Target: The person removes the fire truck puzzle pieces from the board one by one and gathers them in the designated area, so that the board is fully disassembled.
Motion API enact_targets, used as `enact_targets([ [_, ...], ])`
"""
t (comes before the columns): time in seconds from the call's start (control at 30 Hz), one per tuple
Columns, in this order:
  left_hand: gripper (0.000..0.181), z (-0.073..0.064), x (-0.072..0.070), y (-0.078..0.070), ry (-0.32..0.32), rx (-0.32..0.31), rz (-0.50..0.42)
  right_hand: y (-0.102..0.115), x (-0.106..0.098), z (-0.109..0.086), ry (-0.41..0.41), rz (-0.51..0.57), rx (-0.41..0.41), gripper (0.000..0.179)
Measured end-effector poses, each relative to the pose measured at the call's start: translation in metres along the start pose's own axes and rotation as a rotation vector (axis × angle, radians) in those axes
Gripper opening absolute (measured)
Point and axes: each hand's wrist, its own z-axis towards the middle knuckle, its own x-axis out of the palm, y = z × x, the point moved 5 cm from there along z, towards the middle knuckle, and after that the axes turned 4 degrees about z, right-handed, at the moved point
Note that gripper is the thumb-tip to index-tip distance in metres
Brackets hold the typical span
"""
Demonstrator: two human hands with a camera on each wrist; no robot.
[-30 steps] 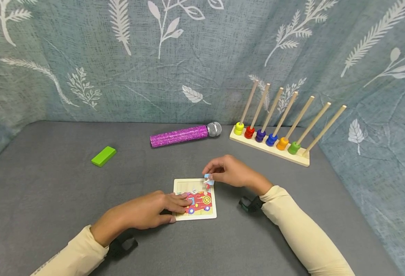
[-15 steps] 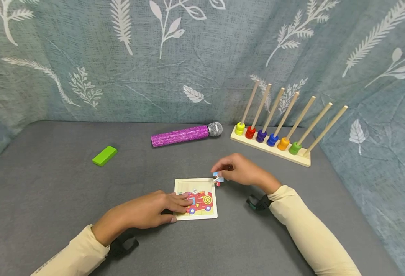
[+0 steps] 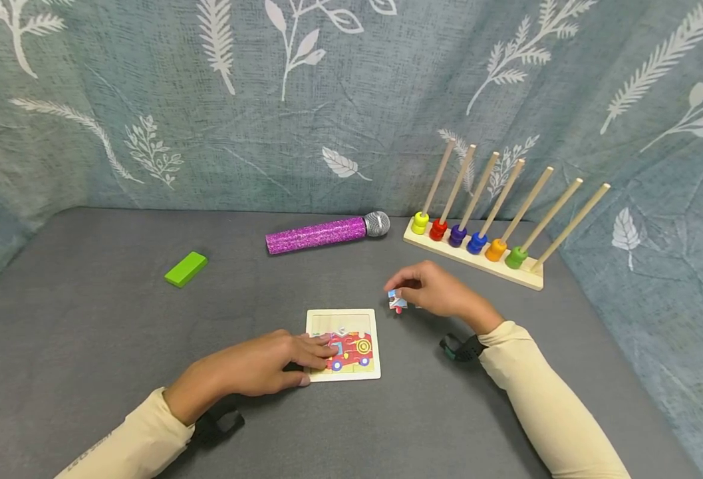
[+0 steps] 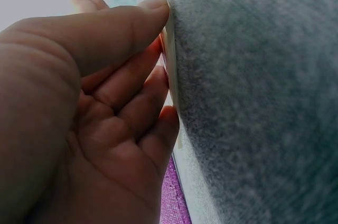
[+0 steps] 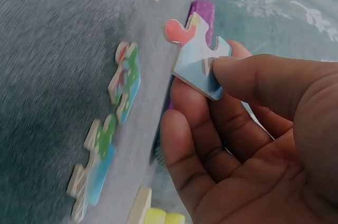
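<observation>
Pinching puzzle piece (image 5: pixel 194 60), right hand (image 3: pixel 437 289), farther from board (image 3: pixel 328 323)

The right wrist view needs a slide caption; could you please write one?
Right hand pinching a puzzle piece, with other loose pieces on the grey surface.

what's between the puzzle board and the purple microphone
Just bare gray cloth: the head view shows nothing lying between the puzzle board and the purple microphone.

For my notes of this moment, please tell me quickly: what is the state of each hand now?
Left hand: open, resting on the puzzle board.
Right hand: closed, pinching a puzzle piece.
</observation>
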Motion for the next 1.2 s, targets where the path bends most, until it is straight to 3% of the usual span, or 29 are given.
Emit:
enact_targets([
  [0.83,0.039,-0.001,0.0,-0.001,-0.009,0.003,-0.009,-0.034,-0.038,-0.027,-0.116,-0.015,0.064,0.022],
  [1.2,0.039,-0.001,0.0,0.0,0.001,-0.001,-0.007,-0.055,-0.047,-0.036,-0.115,-0.059,0.091,0.021],
])
